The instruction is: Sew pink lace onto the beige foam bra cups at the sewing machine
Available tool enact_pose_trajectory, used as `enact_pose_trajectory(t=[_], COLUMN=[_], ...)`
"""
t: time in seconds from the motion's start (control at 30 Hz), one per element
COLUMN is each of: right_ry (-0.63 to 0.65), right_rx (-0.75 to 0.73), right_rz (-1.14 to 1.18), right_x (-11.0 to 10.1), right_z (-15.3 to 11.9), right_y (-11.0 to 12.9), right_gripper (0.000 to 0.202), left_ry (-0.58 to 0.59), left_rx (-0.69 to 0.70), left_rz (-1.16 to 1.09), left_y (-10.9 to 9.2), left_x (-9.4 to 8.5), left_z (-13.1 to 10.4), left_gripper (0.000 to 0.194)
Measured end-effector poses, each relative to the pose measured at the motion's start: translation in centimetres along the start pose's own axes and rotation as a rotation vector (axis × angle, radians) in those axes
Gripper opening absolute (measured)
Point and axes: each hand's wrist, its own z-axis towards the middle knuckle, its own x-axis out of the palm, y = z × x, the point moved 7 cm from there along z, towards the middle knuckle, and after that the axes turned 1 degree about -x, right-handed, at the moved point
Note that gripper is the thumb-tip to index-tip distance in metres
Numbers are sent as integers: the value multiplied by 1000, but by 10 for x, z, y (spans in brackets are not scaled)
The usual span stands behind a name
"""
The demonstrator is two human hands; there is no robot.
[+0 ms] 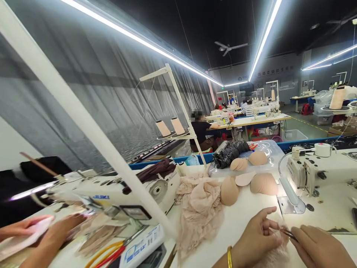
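Note:
Low on the right, my left hand, with a gold bracelet at the wrist, pinches a piece of sheer pale pink lace fabric. My right hand is closed around small metal thread snips; their tips meet the fabric by the left fingertips. To the left lies a pile of beige lace garments. Beige bra cups rest on the white table beyond my hands. The lower part of the held fabric is blurred and runs out of view.
At left, a co-worker's hands handle fabric at a JUKI sewing machine. Another sewing machine stands right. A white pole slants across the left. A clear plastic bin lid holds a black bag and more cups.

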Motion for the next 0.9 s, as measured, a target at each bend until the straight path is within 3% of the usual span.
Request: enact_pose_trajectory(t=[0.1,0.27,0.33,0.4,0.43,0.47,0.53,0.57,0.6,0.67,0.77,0.83,0.9], right_ry=[18,35,28,41,78,117,140,167,178,147,89,70,34], right_rx=[-24,10,75,170,192,229,384,372,351,305,283,302,350], right_rz=[-61,-34,9,27,17,-13,-175,-228,-275,-317,-134,25,173], right_x=[0,7,8,9,11,12,9,8,6,1,-5,-8,-12], right_z=[5,5,-5,-28,-45,-63,-99,-112,-120,-122,-98,-78,-62], right_y=[6,15,4,-19,-32,-48,-86,-97,-104,-108,-94,-81,-71], right_gripper=[32,27,23,19,19,20,29,31,34,40,35,26,20], left_ry=[-4,37,106,112,27,-146,-587,-716,-757,-602,-206,-101,-49], left_rx=[0,-19,-24,20,94,204,451,536,600,627,507,421,355], left_rz=[-11,25,133,370,562,741,1013,1078,1101,1078,1069,1156,1255], left_y=[-10,-7,-15,-38,-58,-83,-132,-146,-151,-137,-87,-60,-46], left_x=[7,16,9,-13,-32,-55,-92,-100,-100,-83,-32,-7,7], left_z=[-5,-5,-8,-16,-22,-31,-58,-70,-77,-71,-42,-24,-12], left_gripper=[96,98,91,71,54,45,39,36,33,28,42,46,19])
